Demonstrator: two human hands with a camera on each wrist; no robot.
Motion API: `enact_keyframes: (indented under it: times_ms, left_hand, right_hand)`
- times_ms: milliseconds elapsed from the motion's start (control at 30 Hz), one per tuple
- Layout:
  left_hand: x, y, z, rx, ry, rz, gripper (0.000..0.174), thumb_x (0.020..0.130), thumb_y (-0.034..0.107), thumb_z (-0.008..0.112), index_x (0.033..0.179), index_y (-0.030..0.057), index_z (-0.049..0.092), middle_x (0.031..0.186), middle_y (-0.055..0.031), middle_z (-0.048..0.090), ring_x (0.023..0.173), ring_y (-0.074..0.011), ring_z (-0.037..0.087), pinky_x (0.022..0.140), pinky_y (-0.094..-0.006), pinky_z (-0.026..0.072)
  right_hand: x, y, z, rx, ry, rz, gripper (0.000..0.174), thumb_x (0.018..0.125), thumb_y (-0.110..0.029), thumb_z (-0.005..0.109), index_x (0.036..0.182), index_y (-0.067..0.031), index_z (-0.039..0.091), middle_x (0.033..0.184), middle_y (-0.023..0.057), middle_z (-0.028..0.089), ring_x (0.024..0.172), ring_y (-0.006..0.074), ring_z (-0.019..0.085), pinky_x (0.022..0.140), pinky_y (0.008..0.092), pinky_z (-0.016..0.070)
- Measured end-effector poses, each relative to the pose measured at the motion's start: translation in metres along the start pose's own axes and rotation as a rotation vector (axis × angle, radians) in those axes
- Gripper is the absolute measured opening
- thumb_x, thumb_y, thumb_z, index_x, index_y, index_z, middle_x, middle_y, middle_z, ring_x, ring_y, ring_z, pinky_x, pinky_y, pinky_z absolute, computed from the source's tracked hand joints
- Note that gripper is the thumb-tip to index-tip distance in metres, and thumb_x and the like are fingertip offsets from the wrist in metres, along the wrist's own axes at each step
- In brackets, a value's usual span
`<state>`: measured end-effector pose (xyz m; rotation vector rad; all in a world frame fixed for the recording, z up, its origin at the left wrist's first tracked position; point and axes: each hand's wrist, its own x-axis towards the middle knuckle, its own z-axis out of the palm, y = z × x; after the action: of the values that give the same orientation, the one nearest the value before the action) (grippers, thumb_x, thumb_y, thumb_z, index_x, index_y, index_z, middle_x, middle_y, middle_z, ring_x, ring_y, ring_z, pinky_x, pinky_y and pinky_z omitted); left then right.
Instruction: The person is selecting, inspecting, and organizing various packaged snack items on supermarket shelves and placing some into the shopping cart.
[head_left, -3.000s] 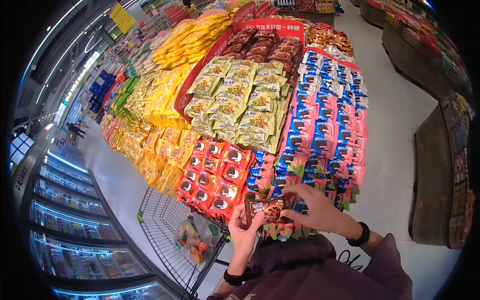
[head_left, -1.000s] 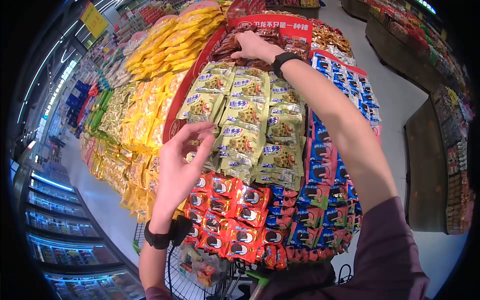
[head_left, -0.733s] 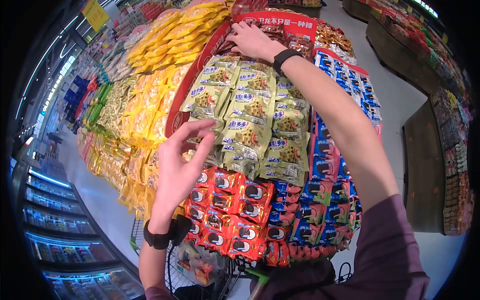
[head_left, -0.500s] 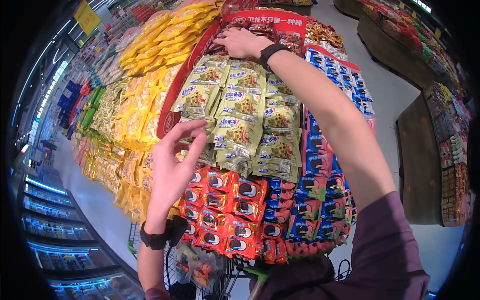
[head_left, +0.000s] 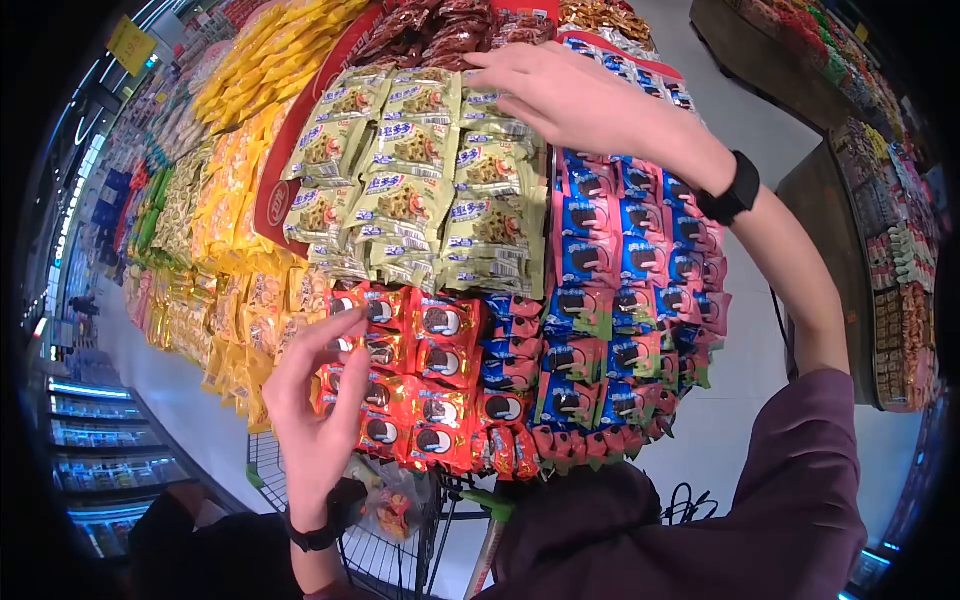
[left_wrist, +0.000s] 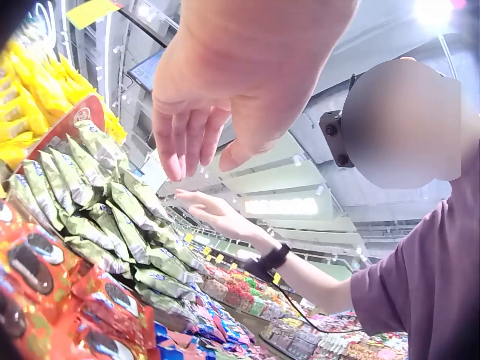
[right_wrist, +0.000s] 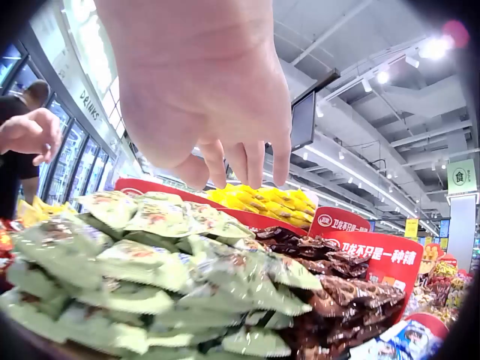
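Note:
My right hand [head_left: 575, 95] hovers over the upper right of the pale green cookie packets [head_left: 405, 200], fingers extended and holding nothing. Dark brown packets [head_left: 455, 40] lie just beyond it. The right wrist view has the same hand [right_wrist: 206, 97] above the green packets [right_wrist: 150, 277], its fingers hanging down in the air. My left hand [head_left: 315, 410] is in front of the red packets [head_left: 440, 360], thumb and fingers apart with nothing between them. In the left wrist view that hand [left_wrist: 240, 67] is relaxed and empty.
Blue and pink packets [head_left: 590, 250] fill the display's right side, and yellow packets [head_left: 270, 70] its left. A wire cart [head_left: 365, 560] holding a plastic bag [head_left: 395, 505] stands below. A shelf unit [head_left: 800, 210] is across the right aisle. Another person [right_wrist: 22, 142] stands by the fridges.
My right hand has come back from the brown packets toward the right and nearer to me. The left hand has lowered from beside the green packets to the red ones. The view has shifted.

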<state>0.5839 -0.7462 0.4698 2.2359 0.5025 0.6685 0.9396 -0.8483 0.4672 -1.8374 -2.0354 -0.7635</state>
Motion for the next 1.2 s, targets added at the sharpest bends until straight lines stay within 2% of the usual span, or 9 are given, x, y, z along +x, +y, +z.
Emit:
enact_keyframes:
  times_ms: [67, 333, 467, 500, 600, 700, 833, 967, 1200]
  left_hand:
    - [-0.027, 0.004, 0.003, 0.015, -0.006, -0.006, 0.026, 0.087, 0.0, 0.066, 0.113, -0.0004, 0.066, 0.11, -0.0113, 0.07, 0.093, -0.0159, 0.067, 0.078, -0.0274, 0.05]
    - [-0.122, 0.028, 0.044, 0.01, -0.14, -0.161, 0.016, 0.086, 0.001, 0.067, 0.102, -0.001, 0.07, 0.094, -0.01, 0.072, 0.079, -0.0157, 0.067, 0.075, -0.028, 0.0512]
    - [-0.148, 0.048, 0.063, 0.091, -0.456, -0.167, 0.015, 0.087, 0.007, 0.07, 0.099, -0.0021, 0.069, 0.088, -0.014, 0.07, 0.078, -0.0248, 0.069, 0.073, -0.0332, 0.0528]
    - [-0.156, 0.042, 0.067, 0.133, -0.549, -0.116, 0.016, 0.089, 0.013, 0.069, 0.095, -0.0023, 0.068, 0.084, -0.0162, 0.067, 0.079, -0.0322, 0.067, 0.071, -0.0376, 0.0524]
    - [-0.182, 0.02, 0.075, 0.403, -0.897, -0.223, 0.037, 0.089, 0.033, 0.069, 0.078, -0.0024, 0.066, 0.079, -0.0193, 0.066, 0.072, -0.0396, 0.065, 0.064, -0.0438, 0.0518]
    - [-0.212, 0.003, 0.087, 0.669, -0.837, -0.119, 0.048, 0.084, 0.044, 0.072, 0.074, -0.0025, 0.066, 0.066, -0.0211, 0.063, 0.065, -0.0388, 0.065, 0.061, -0.0463, 0.0514]
    - [-0.242, -0.007, 0.093, 0.85, -0.877, -0.136, 0.042, 0.077, 0.042, 0.077, 0.074, 0.0012, 0.067, 0.068, -0.0199, 0.064, 0.066, -0.0364, 0.067, 0.058, -0.0453, 0.0539]
    - [-0.283, -0.031, 0.099, 0.812, -0.831, -0.136, 0.025, 0.077, 0.026, 0.078, 0.076, 0.0033, 0.067, 0.065, -0.0173, 0.064, 0.065, -0.0354, 0.067, 0.058, -0.044, 0.0537]
    - [-0.298, -0.05, 0.09, 0.55, -0.769, -0.204, 0.026, 0.083, 0.021, 0.072, 0.087, -0.0028, 0.062, 0.075, -0.0211, 0.063, 0.072, -0.0413, 0.064, 0.065, -0.0494, 0.05]
  right_hand:
    - [-0.048, -0.025, -0.022, 0.038, -0.012, 0.044, 0.027, 0.097, -0.017, 0.056, 0.12, -0.0034, 0.06, 0.132, 0.0128, 0.058, 0.119, 0.028, 0.057, 0.099, 0.0417, 0.0456]
    - [-0.226, -0.148, -0.086, 0.468, -0.113, 0.515, 0.022, 0.09, -0.007, 0.063, 0.112, -0.0064, 0.065, 0.135, 0.0101, 0.058, 0.115, 0.0307, 0.057, 0.096, 0.0414, 0.0449]
    - [-0.29, -0.203, -0.096, 0.379, -0.1, 0.535, 0.023, 0.087, -0.005, 0.063, 0.11, -0.0064, 0.065, 0.133, 0.0084, 0.059, 0.109, 0.0287, 0.057, 0.093, 0.0397, 0.045]
    - [-0.3, -0.213, -0.101, 0.363, -0.11, 0.542, 0.024, 0.086, -0.004, 0.063, 0.11, -0.0065, 0.065, 0.133, 0.0079, 0.059, 0.108, 0.0282, 0.058, 0.092, 0.0393, 0.0449]
    - [-0.317, -0.239, -0.111, 0.459, -0.061, 0.582, 0.027, 0.084, -0.003, 0.064, 0.11, -0.0065, 0.065, 0.132, 0.0067, 0.06, 0.109, 0.0263, 0.058, 0.092, 0.0383, 0.0452]
    - [-0.314, -0.261, -0.112, 0.569, -0.065, 0.511, 0.028, 0.081, 0.0, 0.064, 0.109, -0.0063, 0.065, 0.129, 0.0056, 0.061, 0.108, 0.0249, 0.058, 0.091, 0.0377, 0.0458]
    - [-0.304, -0.29, -0.09, 0.781, -0.108, 0.353, 0.033, 0.077, 0.001, 0.065, 0.11, -0.0051, 0.065, 0.128, 0.0071, 0.06, 0.107, 0.024, 0.058, 0.092, 0.0388, 0.047]
    - [-0.29, -0.329, -0.047, 0.989, -0.179, 0.195, 0.035, 0.081, 0.0, 0.059, 0.115, -0.0028, 0.063, 0.133, 0.0106, 0.056, 0.108, 0.0251, 0.058, 0.093, 0.0394, 0.0467]
    - [-0.259, -0.402, 0.007, 1.051, -0.44, 0.045, 0.051, 0.085, -0.002, 0.056, 0.136, -0.005, 0.05, 0.149, 0.0126, 0.042, 0.11, 0.0278, 0.059, 0.094, 0.0407, 0.0476]
